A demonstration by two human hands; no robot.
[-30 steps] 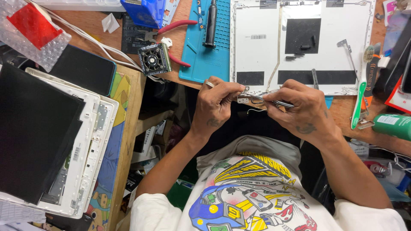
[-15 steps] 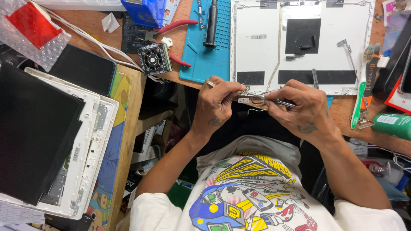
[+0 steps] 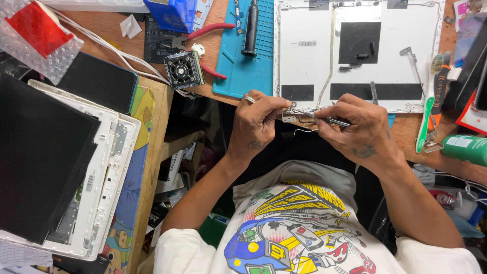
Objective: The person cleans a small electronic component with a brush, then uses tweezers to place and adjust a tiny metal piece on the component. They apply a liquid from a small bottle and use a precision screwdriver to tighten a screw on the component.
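Hinge bracket: small silvery metal piece (image 3: 290,115), flat and angular, with a thin wire looping from it; held in the air just off the near edge of the bench, between the two hands.
Left hand: (image 3: 258,122) fingers curled tight, thumb and fingertips pinching the bracket from its left side; a ring shows on one finger.
Right hand: (image 3: 357,129) closed around a slim metal tool (image 3: 332,121), dark and rod-like, its tip laid against the bracket; the hand sits just right of the piece, knuckles toward the bench.
Laptop lid: white plastic shell (image 3: 401,76), smooth, rectangular, inside face up, with black square and strip patches; its near edge lies just beyond both hands.
Mat: teal rubber work mat (image 3: 231,61), ribbed, left of the lid, with a black cylindrical driver (image 3: 250,28) lying on it.
Fan: small square black cooling fan (image 3: 183,69), touching red-handled pliers (image 3: 210,30) at the mat's left edge.
Side table: white laptop base (image 3: 109,167) with a matte black panel (image 3: 40,157) over it, well left of the left forearm.
Right edge: green-and-white brush (image 3: 425,119) and a green tube (image 3: 464,148), near the right wrist.
Open room: a dark gap under the bench edge between the forearms; the bench top is crowded on every side.
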